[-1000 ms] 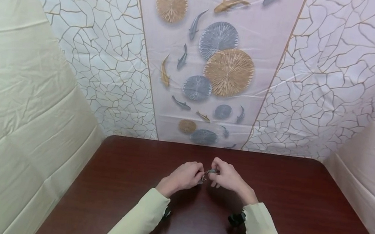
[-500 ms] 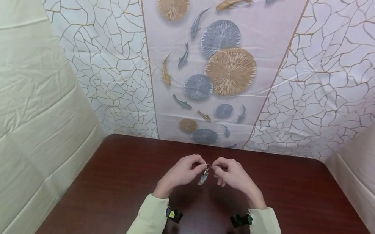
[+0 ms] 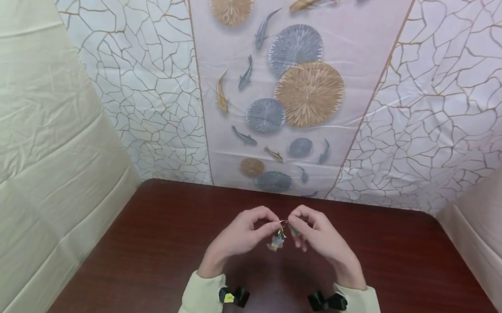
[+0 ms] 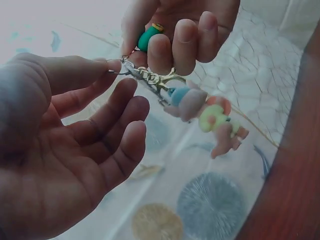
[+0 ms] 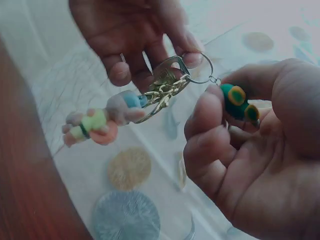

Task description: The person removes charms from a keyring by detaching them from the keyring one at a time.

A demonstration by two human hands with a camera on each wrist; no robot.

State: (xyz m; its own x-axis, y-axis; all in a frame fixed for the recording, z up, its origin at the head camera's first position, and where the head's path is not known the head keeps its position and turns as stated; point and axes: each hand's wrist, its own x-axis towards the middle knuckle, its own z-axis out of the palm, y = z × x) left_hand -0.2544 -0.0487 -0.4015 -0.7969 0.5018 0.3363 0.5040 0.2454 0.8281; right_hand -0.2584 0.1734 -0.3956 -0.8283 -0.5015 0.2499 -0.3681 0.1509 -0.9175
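Note:
My left hand (image 3: pixel 240 232) pinches a thin metal key ring (image 5: pixel 212 69) between thumb and forefinger; its other fingers are loosely bent. From the ring hang a gold chain (image 5: pixel 170 90), a flat metal piece like a key (image 5: pixel 164 70) and a small cartoon figurine (image 5: pixel 95 124) in yellow-green, blue and orange. My right hand (image 3: pixel 327 238) pinches a green charm (image 5: pixel 234 100) with yellow-rimmed spots by its short chain end, right at the ring. In the head view both hands are close together above the table, the figurine (image 3: pixel 277 240) dangling between them.
A dark red-brown table (image 3: pixel 170 229) lies beneath the hands. Behind it hangs a patterned cloth (image 3: pixel 308 96) with fish and round motifs, and pale cloth (image 3: pixel 49 155) drapes the left side. Black devices (image 3: pixel 234 296) sit at both wrists.
Both hands have come up and nearer, and the left now pinches the ring by its edge. The figurine has swung down to hang between them; the green charm shows at the right fingers.

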